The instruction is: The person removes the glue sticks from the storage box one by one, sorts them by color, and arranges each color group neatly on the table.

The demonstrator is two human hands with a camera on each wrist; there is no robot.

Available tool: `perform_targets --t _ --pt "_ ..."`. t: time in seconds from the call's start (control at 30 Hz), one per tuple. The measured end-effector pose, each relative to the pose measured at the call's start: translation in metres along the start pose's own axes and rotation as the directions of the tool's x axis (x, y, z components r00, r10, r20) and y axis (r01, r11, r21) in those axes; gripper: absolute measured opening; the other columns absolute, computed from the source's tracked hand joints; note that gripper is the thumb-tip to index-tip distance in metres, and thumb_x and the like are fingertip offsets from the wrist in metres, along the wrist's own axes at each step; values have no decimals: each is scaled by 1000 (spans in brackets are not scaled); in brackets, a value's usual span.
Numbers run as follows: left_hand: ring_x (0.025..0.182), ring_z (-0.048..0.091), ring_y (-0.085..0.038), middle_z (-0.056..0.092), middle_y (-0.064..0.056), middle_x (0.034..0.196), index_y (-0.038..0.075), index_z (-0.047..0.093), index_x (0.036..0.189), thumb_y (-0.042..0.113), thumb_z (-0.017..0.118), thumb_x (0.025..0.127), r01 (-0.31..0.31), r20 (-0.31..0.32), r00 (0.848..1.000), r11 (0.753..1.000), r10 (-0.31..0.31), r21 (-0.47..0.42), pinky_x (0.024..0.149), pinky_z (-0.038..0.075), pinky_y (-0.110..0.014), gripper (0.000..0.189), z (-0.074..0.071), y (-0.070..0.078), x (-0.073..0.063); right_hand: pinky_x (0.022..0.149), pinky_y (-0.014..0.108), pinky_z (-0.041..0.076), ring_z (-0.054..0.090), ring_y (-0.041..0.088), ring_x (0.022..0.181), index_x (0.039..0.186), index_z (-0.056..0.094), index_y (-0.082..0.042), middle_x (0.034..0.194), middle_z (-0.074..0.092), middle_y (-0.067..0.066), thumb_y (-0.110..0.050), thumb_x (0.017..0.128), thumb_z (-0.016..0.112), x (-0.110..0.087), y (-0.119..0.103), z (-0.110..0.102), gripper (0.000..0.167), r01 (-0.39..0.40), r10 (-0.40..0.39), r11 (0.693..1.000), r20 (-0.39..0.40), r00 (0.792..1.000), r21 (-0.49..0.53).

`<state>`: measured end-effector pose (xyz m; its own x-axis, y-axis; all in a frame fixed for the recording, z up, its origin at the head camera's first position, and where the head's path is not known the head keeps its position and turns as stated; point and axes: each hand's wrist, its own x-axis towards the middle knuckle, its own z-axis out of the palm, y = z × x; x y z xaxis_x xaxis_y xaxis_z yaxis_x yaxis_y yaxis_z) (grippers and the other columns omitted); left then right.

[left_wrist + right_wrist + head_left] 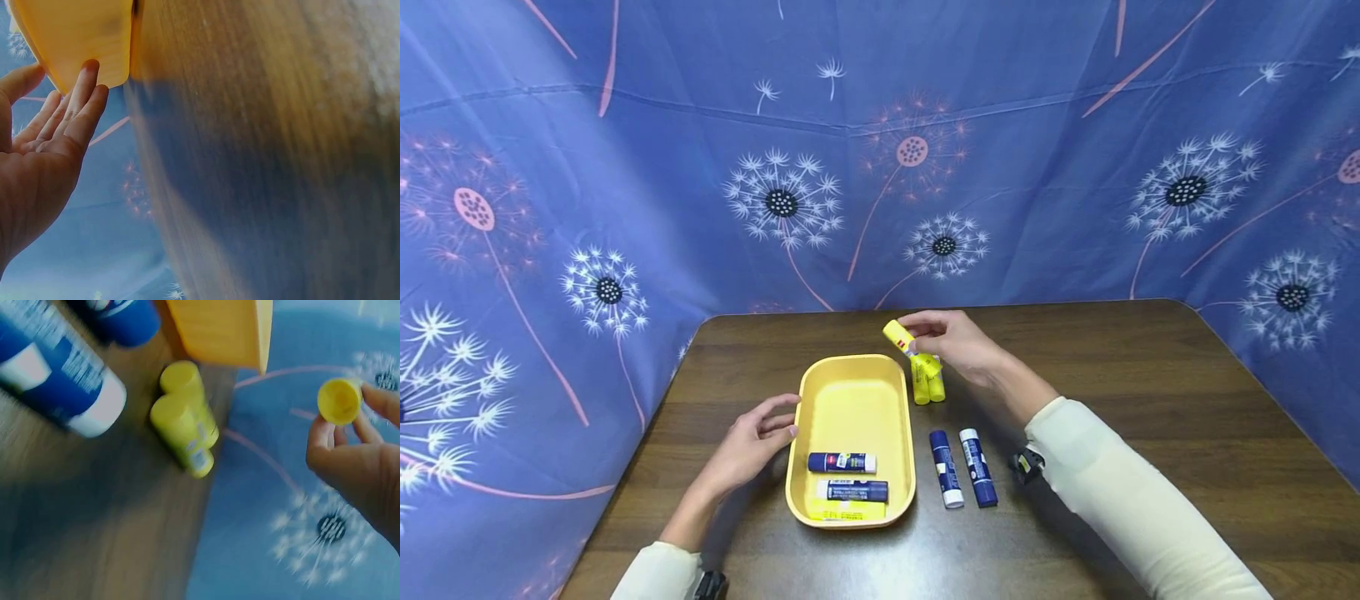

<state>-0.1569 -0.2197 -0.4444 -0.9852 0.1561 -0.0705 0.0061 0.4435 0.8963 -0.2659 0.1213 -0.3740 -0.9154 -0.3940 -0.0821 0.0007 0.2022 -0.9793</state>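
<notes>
My right hand [961, 343] pinches a yellow glue stick [897, 335] above the table, past the tray's far right corner. In the right wrist view the held stick's round yellow end [339, 403] faces the camera, between thumb and fingers. Two more yellow glue sticks [176, 425] lie side by side on the table below that hand. My left hand [747, 440] is at the left rim of a yellow tray [850, 400], its fingers loosely bent against the side. Inside the tray, near its front, lie two blue glue sticks [853, 490] and a yellow one [847, 511].
Two blue-and-white glue sticks [946, 468] lie to the right of the tray, below my right forearm, their white ends pointing opposite ways. The brown wooden table [1120, 375] ends at a blue dandelion-print cloth [1037, 167] behind and at the sides.
</notes>
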Motion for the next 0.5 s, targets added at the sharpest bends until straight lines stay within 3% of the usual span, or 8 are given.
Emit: perform_targets --t 0.1,0.23,0.5 --pt "126 67 -37 67 -26 135 10 54 145 8 66 99 -4 0 1000 1000 4 0 104 56 -42 47 0 -1 0 82 20 56 61 17 107 144 58 -3 131 61 18 3 95 62 3 12 -15 50 -39 44 998 -135 990 38" --pt "127 66 -36 67 -25 134 10 54 145 8 67 99 -8 0 1000 1000 8 -5 102 57 -38 47 -1 -1 0 81 16 53 58 15 106 147 54 -1 134 57 18 1 96 60 4 32 -31 52 -89 110 992 -275 955 87" --pt "127 66 -37 66 -28 135 7 52 146 9 65 100 -33 16 999 999 33 -15 101 57 -36 47 -2 1 -1 76 17 53 60 19 107 148 50 4 140 57 27 -4 97 60 -4 68 -46 52 -169 182 983 -384 905 67"
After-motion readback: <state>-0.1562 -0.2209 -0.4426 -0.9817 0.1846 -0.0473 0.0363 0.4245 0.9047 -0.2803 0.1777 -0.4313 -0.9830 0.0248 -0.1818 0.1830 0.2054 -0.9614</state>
